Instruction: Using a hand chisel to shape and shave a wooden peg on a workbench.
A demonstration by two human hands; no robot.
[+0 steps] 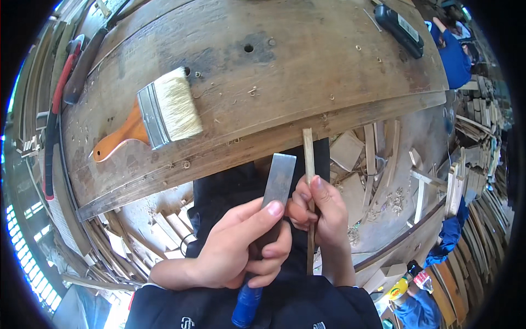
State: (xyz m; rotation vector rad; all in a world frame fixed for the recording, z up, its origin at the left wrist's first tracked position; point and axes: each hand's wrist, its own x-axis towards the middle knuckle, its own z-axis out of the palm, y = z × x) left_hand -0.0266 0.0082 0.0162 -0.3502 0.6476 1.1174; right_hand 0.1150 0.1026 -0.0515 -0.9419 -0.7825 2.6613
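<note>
Head view: I see a paintbrush [159, 115] lying on the wooden workbench [307, 71] at left. My left hand [235, 249] is clenched round a blue-handled chisel [272, 208], and just beside it my right hand [320, 214] pinches a thin wooden stick [308, 151] upright below the bench edge.

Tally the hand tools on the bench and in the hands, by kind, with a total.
Paintbrush, on the workbench: 1
Chisel, in the left hand: 1
Red-handled tool, at the bench's left edge: 1
Black handheld tool, at the far right: 1
Total: 4
The thin wooden stick in the right hand is not counted.
</note>
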